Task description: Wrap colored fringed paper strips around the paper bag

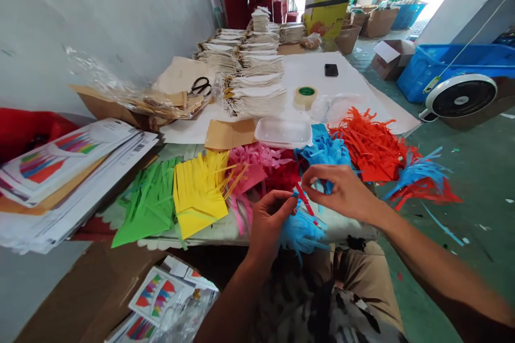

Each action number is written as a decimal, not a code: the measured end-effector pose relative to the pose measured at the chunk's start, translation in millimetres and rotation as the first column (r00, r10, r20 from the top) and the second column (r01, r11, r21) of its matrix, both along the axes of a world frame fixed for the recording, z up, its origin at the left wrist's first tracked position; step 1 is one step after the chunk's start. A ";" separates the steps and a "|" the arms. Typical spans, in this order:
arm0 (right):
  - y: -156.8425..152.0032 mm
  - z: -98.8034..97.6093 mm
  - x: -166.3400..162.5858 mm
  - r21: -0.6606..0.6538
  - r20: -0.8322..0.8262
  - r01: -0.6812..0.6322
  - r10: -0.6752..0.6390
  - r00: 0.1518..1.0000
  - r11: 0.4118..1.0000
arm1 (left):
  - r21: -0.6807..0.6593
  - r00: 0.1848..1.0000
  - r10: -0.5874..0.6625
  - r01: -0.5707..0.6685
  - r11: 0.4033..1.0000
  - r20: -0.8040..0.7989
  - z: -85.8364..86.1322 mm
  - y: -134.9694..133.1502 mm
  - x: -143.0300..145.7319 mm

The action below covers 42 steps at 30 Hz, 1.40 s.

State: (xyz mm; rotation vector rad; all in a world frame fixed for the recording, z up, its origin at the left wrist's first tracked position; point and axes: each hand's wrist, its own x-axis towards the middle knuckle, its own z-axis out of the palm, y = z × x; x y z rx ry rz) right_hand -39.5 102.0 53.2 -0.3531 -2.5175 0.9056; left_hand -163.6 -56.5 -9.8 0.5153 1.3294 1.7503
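My left hand point(269, 218) pinches the twisted top of a blue paper tassel point(303, 233), whose fringe hangs down at the table's front edge. Close beside it, my right hand point(338, 190) is raised with thumb and forefinger closed in a ring; whatever they may hold is too small to make out. Behind my hands lie fringed paper sheets: green point(151, 198), yellow point(200, 193), pink point(253, 163), dark red point(281, 171), blue point(325, 147) and a large red-orange pile point(366, 142). More blue fringe point(420, 171) hangs at the right corner.
A clear plastic tray point(284, 131), a tape roll point(306, 97) and a black square object point(331, 70) lie farther back. Bundled white stacks point(257, 94) line the table. Black-handled scissors point(200, 86) rest left. A fan point(461, 97) and blue bin point(418, 72) stand right; printed sheets point(80, 166) lie left.
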 end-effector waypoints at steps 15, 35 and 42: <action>-40.7 0.1 66.7 -0.040 -0.162 0.189 -0.193 0.968 0.981 | 0.012 0.982 -0.120 0.123 0.992 -0.149 19.0 4.9 42.8; -49.3 4.7 109.6 -0.124 -0.086 0.200 -0.211 0.974 0.972 | -0.080 0.976 -0.215 0.212 0.974 -0.022 28.8 3.9 60.2; -48.2 10.9 114.1 -0.012 -0.031 0.162 -0.162 0.986 0.987 | -0.097 0.908 -0.260 0.242 0.966 -0.328 38.7 0.8 64.2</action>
